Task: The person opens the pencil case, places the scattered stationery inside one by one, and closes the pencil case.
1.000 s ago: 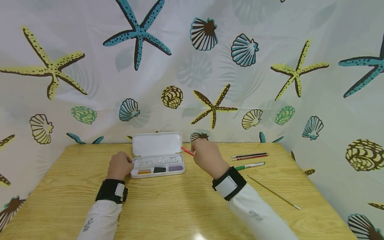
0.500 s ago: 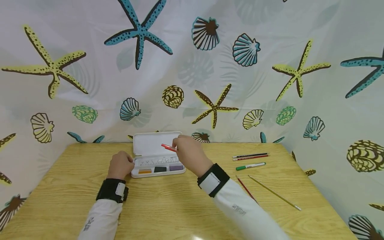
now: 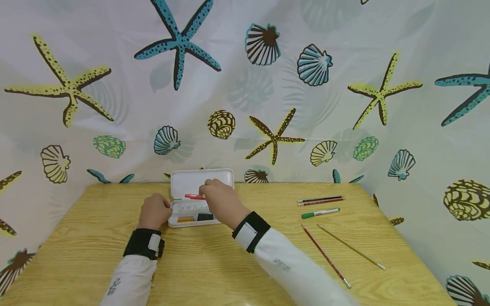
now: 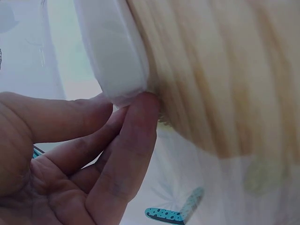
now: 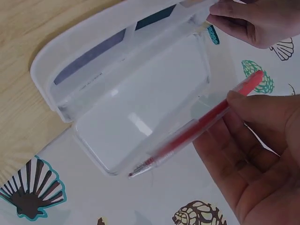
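A white pencil case (image 3: 185, 182) stands with its lid raised at the back of the table. My left hand (image 3: 154, 211) holds its left end, and the left wrist view shows thumb and fingertip at the case's corner (image 4: 119, 56). Between the thumb and fingers of my right hand (image 3: 222, 203) is a red pen (image 5: 187, 132) with a clear barrel, above the case near the lid. In the head view that hand covers the case's right part. Inside the case lie a clear ruler (image 3: 189, 208) and orange (image 3: 186, 219) and dark (image 3: 204, 217) blocks.
To the right on the wooden table (image 3: 268, 238) lie a black pencil (image 3: 319, 199), a red pencil (image 3: 321, 201), a green-capped marker (image 3: 320, 213), another red pencil (image 3: 325, 256) and a gold pencil (image 3: 351, 247). A patterned cloth (image 3: 226, 93) hangs behind the table.
My right hand has moved left with the red pen, from beside the case to over it. The nearer red pencil has come into view from behind the arm. My left hand has stayed put.
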Demonstrator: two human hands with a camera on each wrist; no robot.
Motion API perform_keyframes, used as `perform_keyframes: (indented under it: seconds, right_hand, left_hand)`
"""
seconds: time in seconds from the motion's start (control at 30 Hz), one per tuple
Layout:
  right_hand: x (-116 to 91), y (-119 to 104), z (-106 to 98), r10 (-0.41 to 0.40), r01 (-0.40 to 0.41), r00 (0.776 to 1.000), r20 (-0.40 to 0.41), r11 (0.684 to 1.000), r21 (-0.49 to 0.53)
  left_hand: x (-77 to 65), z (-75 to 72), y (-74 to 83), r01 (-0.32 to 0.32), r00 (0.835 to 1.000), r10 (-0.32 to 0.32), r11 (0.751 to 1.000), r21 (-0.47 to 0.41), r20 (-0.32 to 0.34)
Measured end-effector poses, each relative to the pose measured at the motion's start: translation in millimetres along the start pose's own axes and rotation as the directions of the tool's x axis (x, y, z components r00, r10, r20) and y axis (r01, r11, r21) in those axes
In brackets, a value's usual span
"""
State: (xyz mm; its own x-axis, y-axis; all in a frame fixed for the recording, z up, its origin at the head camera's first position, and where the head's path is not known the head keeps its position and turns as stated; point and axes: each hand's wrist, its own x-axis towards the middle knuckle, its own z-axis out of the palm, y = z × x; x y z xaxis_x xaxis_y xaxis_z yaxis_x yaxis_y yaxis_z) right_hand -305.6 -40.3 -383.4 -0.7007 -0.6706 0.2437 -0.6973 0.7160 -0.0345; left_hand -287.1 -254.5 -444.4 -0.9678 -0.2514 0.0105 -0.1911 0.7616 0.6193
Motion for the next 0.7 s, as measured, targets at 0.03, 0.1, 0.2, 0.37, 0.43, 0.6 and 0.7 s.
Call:
perform_keyframes:
  seconds: [0.03,0.1,0.2,0.37,0.43,0.6,0.7]
  right_hand:
    - [1.1,-1.5,2.7,-0.010,0.010,1.000,0.005,1.000,-0.008]
    - [3.2,-4.4,7.9,-0.023,0.023,1.000,0.011,0.999,-0.024]
    - [6.4,-7.8,15.4,-0.044,0.045,0.999,0.017,0.998,-0.048]
    - [11.7,-11.7,26.7,-0.063,0.063,0.998,0.013,0.996,-0.063]
    - [13.9,-12.7,31.3,-0.060,0.061,0.998,0.012,0.996,-0.071]
    - [18.0,-15.0,38.9,-0.052,0.053,0.998,0.019,0.995,-0.084]
    - [19.7,-14.9,43.2,-0.053,0.055,0.998,0.032,0.995,-0.082]
  left_hand:
    - [-0.4,0.0,-0.1,-0.002,1.000,0.002,1.000,0.000,-0.001]
    - [-1.4,-0.5,0.1,-0.008,1.000,0.008,1.000,0.001,-0.003]
    - [-2.4,-1.3,0.5,-0.016,1.000,0.016,1.000,0.002,-0.006]
    - [-3.0,-2.5,1.3,-0.020,1.000,0.020,1.000,-0.004,-0.004]
    - [-3.5,-3.1,1.9,-0.017,1.000,0.017,1.000,-0.007,0.000]
    - [-5.3,-5.2,4.7,-0.010,1.000,0.010,1.000,-0.008,0.007]
    - [-5.7,-5.6,5.2,-0.010,1.000,0.010,1.000,-0.006,0.006]
